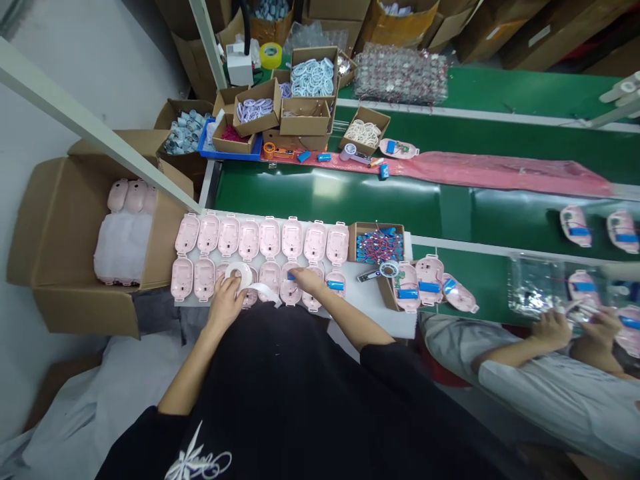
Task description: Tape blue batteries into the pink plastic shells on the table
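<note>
My left hand (227, 301) grips a roll of white tape (239, 268), and a loose strip of tape (267, 293) trails from it to the right. My right hand (309, 281) has its fingertips closed on a blue battery (291, 275) inside a pink plastic shell (290, 293) in the near row. Right of that hand, another blue battery (335, 285) lies in the last shell of this row. A far row of open pink shells (270, 238) runs behind. The roll and my hands partly cover several near shells.
A box of blue batteries with red wires (380, 245) stands right of the shells. Filled shells (429, 280) sit beyond it on the green belt (320, 193). A co-worker's hands (553, 328) work at far right. At left is a large carton (55, 227); a metal post (100, 127) slants nearby.
</note>
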A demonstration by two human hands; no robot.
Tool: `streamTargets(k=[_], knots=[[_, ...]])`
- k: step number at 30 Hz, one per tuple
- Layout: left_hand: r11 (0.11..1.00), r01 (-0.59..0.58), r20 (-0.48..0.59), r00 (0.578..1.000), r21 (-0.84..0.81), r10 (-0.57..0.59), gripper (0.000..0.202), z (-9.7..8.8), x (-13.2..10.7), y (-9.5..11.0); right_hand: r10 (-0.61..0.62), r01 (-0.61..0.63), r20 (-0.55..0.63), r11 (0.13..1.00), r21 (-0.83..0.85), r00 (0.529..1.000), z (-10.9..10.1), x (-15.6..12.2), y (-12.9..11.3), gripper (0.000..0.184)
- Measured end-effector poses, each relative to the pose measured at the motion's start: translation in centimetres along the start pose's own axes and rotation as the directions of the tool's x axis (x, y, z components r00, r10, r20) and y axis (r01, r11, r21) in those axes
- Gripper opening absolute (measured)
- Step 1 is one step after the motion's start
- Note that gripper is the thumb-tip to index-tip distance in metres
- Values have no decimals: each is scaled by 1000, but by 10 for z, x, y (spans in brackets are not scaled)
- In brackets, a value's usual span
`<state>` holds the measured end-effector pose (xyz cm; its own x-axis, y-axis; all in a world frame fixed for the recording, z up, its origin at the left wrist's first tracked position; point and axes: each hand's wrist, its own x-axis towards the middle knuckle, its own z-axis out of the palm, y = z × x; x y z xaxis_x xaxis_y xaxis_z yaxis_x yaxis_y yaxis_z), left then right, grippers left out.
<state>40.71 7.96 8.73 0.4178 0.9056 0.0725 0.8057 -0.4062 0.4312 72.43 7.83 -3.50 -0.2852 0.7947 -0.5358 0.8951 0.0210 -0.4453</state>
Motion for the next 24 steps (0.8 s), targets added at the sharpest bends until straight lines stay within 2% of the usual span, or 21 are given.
streamTargets(k=[5, 11, 17, 21, 23, 24], knots=[[999, 45, -9, 999, 6, -45, 34, -1, -2, -5, 1, -1, 3, 1000, -29, 1000, 8, 8, -7, 40], [999, 37, 10, 999, 1, -37, 33, 0, -1, -7, 11, -10, 2, 1000, -27, 1000, 20, 17, -14, 52], [1000, 21, 8, 1000, -23, -21, 33, 11, 4, -3, 55, -55, 1, 998, 32, 998, 25, 18, -18, 58], [998, -47, -13, 999, -43, 46, 29, 17, 11, 3, 84, -79, -61, 993, 91, 995, 13, 8, -28, 54], [993, -113, -26, 993, -30, 112, 27, 13, 15, 6, 127, -99, -166, 980, 171, 978, 3, -4, -38, 54], [988, -151, -32, 988, -17, 150, 27, 10, 17, 9, 157, -87, -235, 956, 280, 959, -2, -12, -45, 55]])
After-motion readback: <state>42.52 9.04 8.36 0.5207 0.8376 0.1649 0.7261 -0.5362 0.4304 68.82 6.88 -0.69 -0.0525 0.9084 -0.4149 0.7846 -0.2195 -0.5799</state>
